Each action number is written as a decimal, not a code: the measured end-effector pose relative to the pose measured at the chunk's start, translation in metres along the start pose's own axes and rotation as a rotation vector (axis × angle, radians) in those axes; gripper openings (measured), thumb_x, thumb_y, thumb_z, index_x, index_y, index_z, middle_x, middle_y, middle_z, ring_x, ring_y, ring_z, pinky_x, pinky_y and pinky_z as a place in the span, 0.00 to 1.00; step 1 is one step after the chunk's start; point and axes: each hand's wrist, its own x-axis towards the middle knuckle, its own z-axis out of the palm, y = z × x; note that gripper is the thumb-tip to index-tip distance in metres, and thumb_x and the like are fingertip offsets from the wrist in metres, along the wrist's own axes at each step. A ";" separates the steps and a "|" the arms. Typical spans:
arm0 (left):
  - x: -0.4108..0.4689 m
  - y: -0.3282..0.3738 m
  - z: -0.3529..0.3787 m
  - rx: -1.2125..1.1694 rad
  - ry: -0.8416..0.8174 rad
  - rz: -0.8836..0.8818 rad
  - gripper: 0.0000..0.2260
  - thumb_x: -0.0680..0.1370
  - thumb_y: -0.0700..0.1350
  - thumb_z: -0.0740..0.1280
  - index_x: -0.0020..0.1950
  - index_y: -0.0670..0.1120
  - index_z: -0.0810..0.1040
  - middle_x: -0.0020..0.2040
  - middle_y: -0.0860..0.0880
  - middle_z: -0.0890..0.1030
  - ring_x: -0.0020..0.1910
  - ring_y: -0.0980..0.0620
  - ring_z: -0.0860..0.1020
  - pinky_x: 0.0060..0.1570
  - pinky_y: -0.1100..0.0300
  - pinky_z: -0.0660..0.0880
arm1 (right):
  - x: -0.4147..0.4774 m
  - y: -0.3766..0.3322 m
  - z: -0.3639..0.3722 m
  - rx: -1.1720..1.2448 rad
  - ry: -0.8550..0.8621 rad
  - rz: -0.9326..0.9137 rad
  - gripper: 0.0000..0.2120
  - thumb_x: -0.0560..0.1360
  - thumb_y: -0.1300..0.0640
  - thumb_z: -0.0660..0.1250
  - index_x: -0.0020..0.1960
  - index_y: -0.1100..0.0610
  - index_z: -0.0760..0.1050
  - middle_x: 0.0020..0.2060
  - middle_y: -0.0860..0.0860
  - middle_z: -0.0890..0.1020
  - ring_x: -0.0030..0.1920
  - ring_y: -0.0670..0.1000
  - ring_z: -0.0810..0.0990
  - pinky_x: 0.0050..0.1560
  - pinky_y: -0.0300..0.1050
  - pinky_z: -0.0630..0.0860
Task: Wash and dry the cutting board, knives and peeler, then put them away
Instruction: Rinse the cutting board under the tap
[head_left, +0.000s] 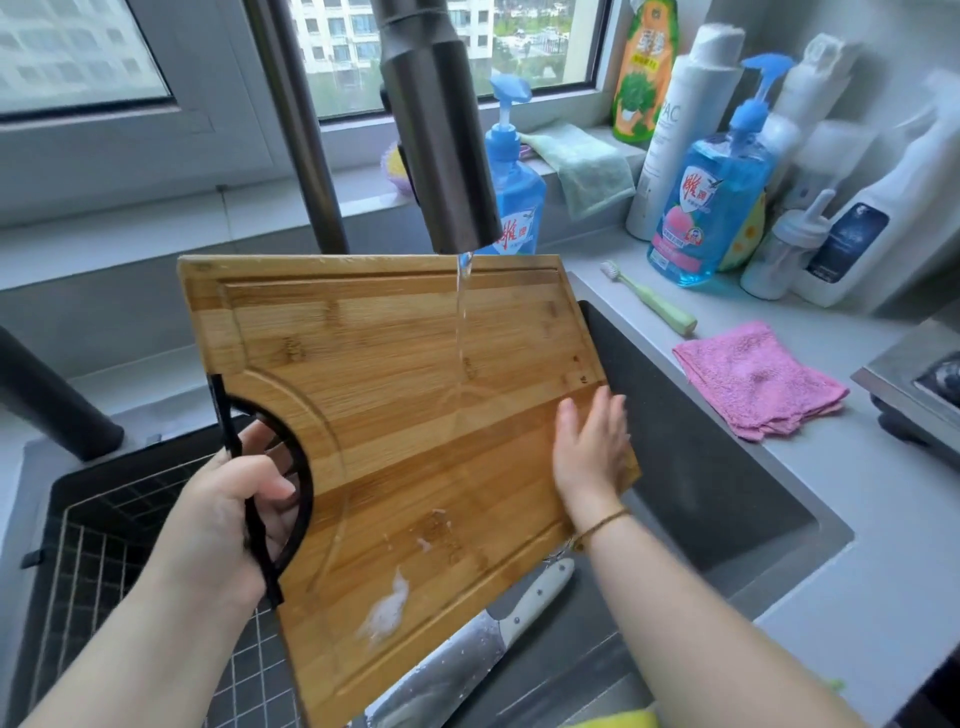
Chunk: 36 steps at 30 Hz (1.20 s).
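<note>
The left hand (228, 509) curls its fingers through the black handle (275, 467), tilting the cutting board (395, 415) over the sink (727, 467). The right hand (592, 447) lies flat beneath the stream (461, 312), fingers straight and together. Rinsing step; next, I judge, rub off the foam (387, 608) below those fingers.

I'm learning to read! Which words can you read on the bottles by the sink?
"PAC": on the tall white bottle.
"雕", in red: on the blue pump bottle beside it, and again on the blue pump bottle behind the faucet.
Orange pouch: its characters are too blurred to read.
Dark label on the white jug: too blurred to read.
</note>
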 end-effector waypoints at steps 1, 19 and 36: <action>0.001 -0.002 -0.005 0.006 -0.004 -0.002 0.20 0.50 0.38 0.59 0.35 0.48 0.83 0.33 0.45 0.81 0.26 0.50 0.77 0.29 0.62 0.76 | 0.016 0.001 -0.010 0.017 0.038 0.048 0.29 0.80 0.47 0.50 0.75 0.59 0.46 0.75 0.57 0.47 0.75 0.54 0.45 0.73 0.48 0.43; 0.037 -0.035 0.013 0.109 0.126 -0.204 0.16 0.72 0.29 0.49 0.36 0.43 0.71 0.21 0.51 0.71 0.22 0.52 0.69 0.23 0.72 0.68 | 0.064 -0.013 -0.130 0.228 0.158 0.119 0.19 0.75 0.46 0.63 0.43 0.64 0.76 0.40 0.56 0.75 0.44 0.51 0.72 0.44 0.44 0.68; 0.056 -0.071 0.024 0.045 0.138 -0.391 0.13 0.75 0.40 0.54 0.30 0.49 0.58 0.23 0.51 0.61 0.25 0.53 0.59 0.31 0.59 0.56 | 0.038 -0.024 -0.178 0.227 0.243 0.037 0.20 0.71 0.42 0.67 0.53 0.58 0.76 0.46 0.53 0.78 0.50 0.55 0.77 0.56 0.53 0.74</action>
